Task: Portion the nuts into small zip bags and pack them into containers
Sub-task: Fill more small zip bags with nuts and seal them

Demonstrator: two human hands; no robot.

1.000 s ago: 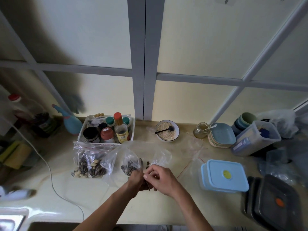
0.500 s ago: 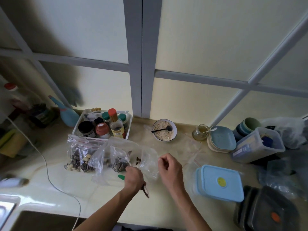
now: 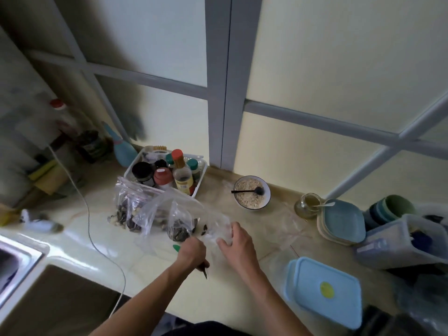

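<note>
Hands work at a clear zip bag (image 3: 215, 229): right hand (image 3: 238, 243) grips it, left hand (image 3: 191, 251) clenches what looks like a spoon (image 3: 205, 272).

Two hands (image 3: 191, 251), one bowl (image 3: 252, 195), one blue-lidded container (image 3: 324, 291)

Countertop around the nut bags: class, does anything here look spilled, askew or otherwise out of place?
Mildly. A few dark nuts lie apart from the filled small bag, though whether loose on the counter or inside the clear bag that the right hand holds is unclear. The left hand grips a spoon.
</note>
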